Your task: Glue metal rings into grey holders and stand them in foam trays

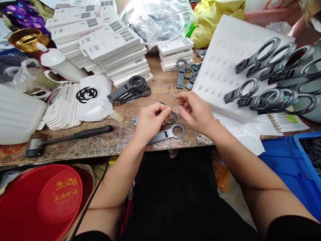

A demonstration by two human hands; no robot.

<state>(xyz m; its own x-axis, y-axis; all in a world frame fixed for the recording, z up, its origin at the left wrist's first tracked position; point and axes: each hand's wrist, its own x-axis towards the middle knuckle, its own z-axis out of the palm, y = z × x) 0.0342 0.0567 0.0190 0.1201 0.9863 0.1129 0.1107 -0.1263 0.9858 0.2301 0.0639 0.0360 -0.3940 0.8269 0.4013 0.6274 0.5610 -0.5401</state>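
Note:
My left hand (pixel 153 121) pinches one side of a thin ring (pixel 175 106) between thumb and forefinger. On the ring's other side, the fingertips of my right hand (pixel 196 109) are closed on it, though the exact contact is partly hidden. Just below my hands lies a grey flat holder with a round ring end (pixel 178 131), its handle partly behind my left hand. A second ring-ended holder (pixel 173 117) is mostly covered by my fingers. Beyond my right hand, another thin ring (pixel 166 89) rests on the wooden bench (pixel 120 134).
Stacked white boxes (pixel 120 45) stand at the back left. A hammer (pixel 75 136) lies near the front edge. Several grey holders (pixel 132 87) are piled beyond my left hand. At right, a white foam board (pixel 218 63) carries upright holders; a blue crate (pixel 283 167) sits below.

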